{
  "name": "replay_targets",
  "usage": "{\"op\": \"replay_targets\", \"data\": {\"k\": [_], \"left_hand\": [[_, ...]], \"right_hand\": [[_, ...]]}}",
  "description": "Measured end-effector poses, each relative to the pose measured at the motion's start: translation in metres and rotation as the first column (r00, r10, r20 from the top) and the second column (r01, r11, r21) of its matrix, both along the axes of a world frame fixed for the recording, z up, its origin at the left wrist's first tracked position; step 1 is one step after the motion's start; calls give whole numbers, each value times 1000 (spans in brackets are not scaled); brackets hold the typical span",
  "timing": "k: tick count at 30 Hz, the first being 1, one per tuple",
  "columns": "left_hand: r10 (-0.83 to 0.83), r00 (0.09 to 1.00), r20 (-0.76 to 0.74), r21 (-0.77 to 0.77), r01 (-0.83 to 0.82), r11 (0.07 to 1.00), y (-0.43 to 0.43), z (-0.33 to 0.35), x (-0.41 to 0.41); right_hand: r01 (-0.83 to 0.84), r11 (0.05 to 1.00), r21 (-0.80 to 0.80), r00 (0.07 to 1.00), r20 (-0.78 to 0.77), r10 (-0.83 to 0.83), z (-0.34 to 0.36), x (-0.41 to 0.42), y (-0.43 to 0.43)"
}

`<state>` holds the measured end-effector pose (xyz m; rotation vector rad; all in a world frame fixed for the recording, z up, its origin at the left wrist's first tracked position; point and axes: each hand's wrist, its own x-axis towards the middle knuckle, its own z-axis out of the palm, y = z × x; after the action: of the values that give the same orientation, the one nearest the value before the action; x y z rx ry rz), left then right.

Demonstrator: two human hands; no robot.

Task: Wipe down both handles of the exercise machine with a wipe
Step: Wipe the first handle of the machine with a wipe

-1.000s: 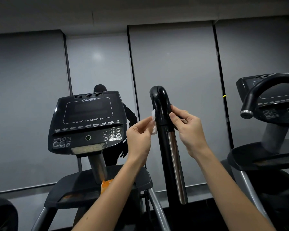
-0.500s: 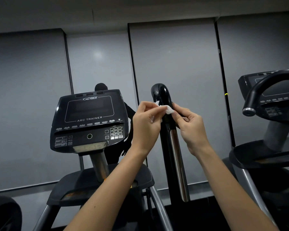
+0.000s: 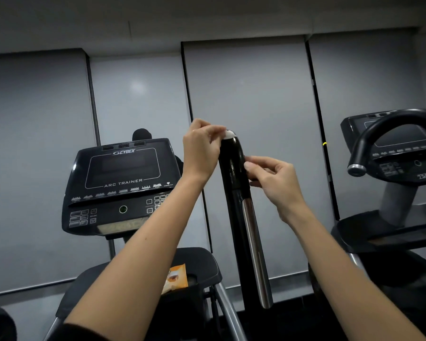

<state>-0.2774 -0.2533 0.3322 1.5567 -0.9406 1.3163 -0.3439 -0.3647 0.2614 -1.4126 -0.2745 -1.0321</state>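
The left hand [image 3: 202,151] pinches a small white wipe [image 3: 229,134] between its fingers atop the glossy black upright handle [image 3: 233,168]; the right hand [image 3: 274,184] holds the handle's side with curled fingers.

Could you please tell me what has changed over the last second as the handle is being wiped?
The left hand has carried the white wipe upward, from the left side of the handle to its top, still pinching it. The right hand, which briefly touched the wipe, has let go of it. Unchanged: the right hand holds the handle's right side; the Arc Trainer console has not moved.
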Motion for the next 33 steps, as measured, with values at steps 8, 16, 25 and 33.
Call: {"op": "replay_targets", "data": {"k": [8, 16, 25, 33], "left_hand": [[-87, 964, -252, -56, 76, 996, -1, 14, 22], [-276, 905, -323, 61, 311, 949, 20, 10, 8], [-167, 976, -138, 216, 194, 957, 21, -6, -14], [43, 989, -138, 196, -15, 980, 6, 23, 2]], "right_hand": [[52, 998, -21, 998, 25, -52, 35, 9, -1], [-69, 985, -156, 996, 39, 76, 30, 11, 5], [-196, 976, -96, 977, 65, 203, 23, 15, 6], [-208, 978, 2, 977, 43, 207, 22, 20, 2]]}}
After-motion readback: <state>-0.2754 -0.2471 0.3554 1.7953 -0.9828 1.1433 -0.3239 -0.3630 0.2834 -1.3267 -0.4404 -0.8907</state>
